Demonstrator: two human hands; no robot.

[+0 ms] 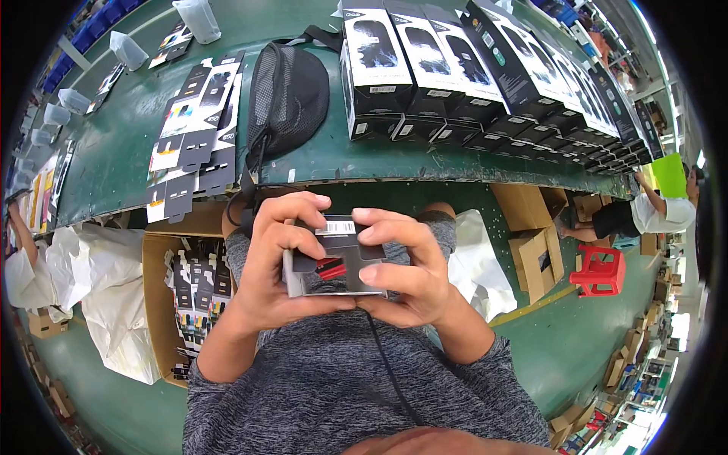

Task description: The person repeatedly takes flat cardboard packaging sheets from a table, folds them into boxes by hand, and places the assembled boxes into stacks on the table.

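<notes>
Close to my chest I hold a small dark carton (353, 285) between both hands, its end facing up toward me. A white barcode label (339, 227) shows on the flap at its far side. The end flaps are partly open, and something red (331, 268) shows through the gap. My left hand (274, 262) grips the left side, its fingertips on the dark flap. My right hand (409, 269) grips the right side, with fingers bent over the top edge and the palm underneath. Most of the carton's lower body is hidden by my hands.
Rows of black-and-white printed boxes (425, 76) stand on the green table (379, 163). A black mesh bag (290, 98) and flat unfolded cartons (193, 129) lie left of them. An open cardboard box (158, 303) of flat cartons stands below. A red stool (599, 271) and co-workers are farther off.
</notes>
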